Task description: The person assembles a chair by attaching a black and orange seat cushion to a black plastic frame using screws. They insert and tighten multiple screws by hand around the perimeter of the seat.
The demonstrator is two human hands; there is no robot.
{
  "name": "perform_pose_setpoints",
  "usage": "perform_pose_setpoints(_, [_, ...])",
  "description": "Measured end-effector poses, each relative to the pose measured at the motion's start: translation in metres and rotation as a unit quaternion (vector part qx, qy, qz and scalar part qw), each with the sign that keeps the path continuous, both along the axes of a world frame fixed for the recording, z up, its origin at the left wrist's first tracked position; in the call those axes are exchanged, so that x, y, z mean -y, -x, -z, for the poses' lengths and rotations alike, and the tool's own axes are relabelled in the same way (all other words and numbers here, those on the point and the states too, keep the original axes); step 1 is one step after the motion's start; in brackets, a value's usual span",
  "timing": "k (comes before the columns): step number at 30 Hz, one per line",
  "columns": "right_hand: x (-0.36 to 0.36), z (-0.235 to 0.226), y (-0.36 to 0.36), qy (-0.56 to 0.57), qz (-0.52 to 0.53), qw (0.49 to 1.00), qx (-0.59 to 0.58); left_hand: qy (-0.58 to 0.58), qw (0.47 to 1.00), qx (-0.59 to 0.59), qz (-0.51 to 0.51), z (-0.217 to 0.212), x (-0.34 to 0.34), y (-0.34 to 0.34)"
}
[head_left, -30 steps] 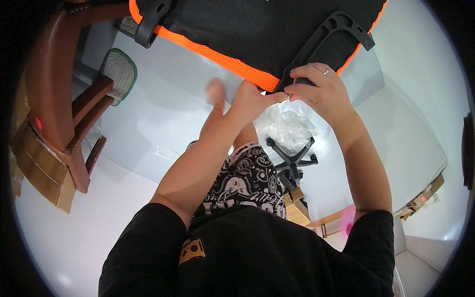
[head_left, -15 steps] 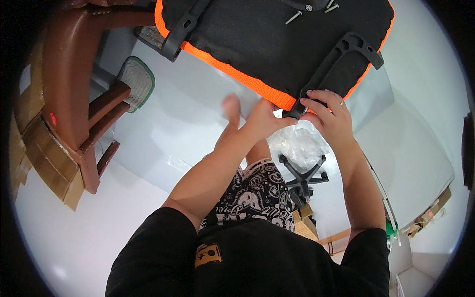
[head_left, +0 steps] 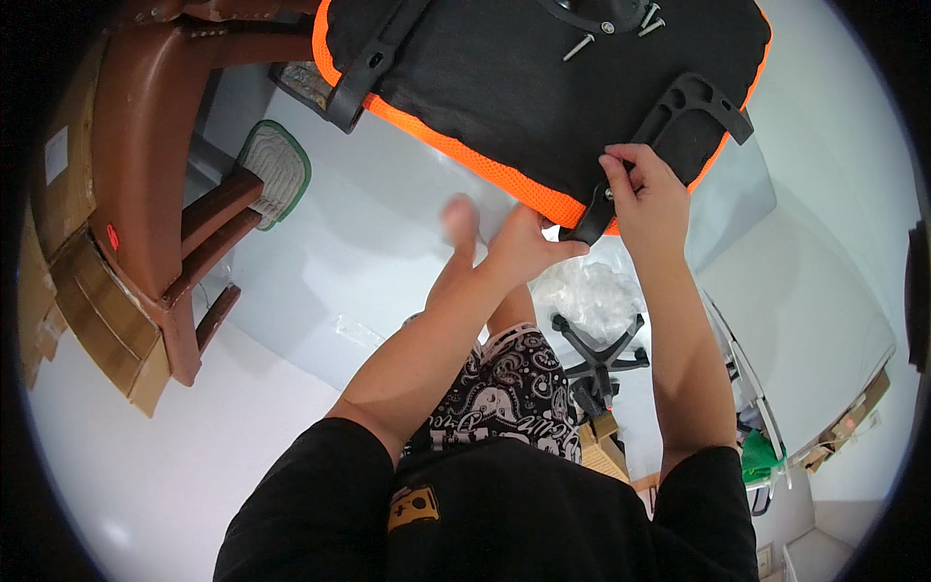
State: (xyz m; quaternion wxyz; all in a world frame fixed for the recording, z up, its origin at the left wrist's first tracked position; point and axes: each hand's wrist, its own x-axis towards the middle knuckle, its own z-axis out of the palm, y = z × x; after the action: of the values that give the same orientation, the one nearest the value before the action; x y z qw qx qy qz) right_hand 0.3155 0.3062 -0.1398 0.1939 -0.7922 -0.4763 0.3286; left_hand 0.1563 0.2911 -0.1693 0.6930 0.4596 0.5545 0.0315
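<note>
A chair seat (head_left: 524, 107) lies with its black underside up, edged in orange mesh. A black plastic armrest (head_left: 669, 112) lies across its near right corner. My left hand (head_left: 524, 242) is closed on the armrest's near end at the orange edge, thumb on top and the other fingers partly hidden beneath. My right hand (head_left: 652, 189) is above the armrest, thumb and forefinger drawn together; whatever they hold, if anything, cannot be made out. A small silver screw head (head_left: 609, 194) shows on the armrest beside that hand. A second black armrest (head_left: 373, 68) crosses the seat's left side.
Loose screws (head_left: 579, 47) lie on the seat near a dark round part (head_left: 601, 12). A brown wooden chair (head_left: 145, 155) and cardboard (head_left: 107, 310) stand at left. Below are a black five-legged chair base (head_left: 598, 359) and clear plastic wrapping (head_left: 592, 296).
My right hand has lifted off the armrest's end and drawn into a pinch above it, uncovering a screw head. My left hand keeps its hold; the view has shifted slightly.
</note>
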Motion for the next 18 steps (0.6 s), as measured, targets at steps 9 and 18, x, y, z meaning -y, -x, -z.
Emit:
perform_pose_setpoints(9, [0.056, -0.009, -0.02, -0.046, 0.018, 0.998, 0.038, 0.03, 1.0, 0.007, -0.004, -0.003, -0.003, 0.0])
perform_pose_setpoints(18, [0.079, -0.003, -0.011, -0.099, -0.054, 0.986, 0.12, 0.009, 0.998, 0.035, -0.043, 0.007, 0.005, -0.002])
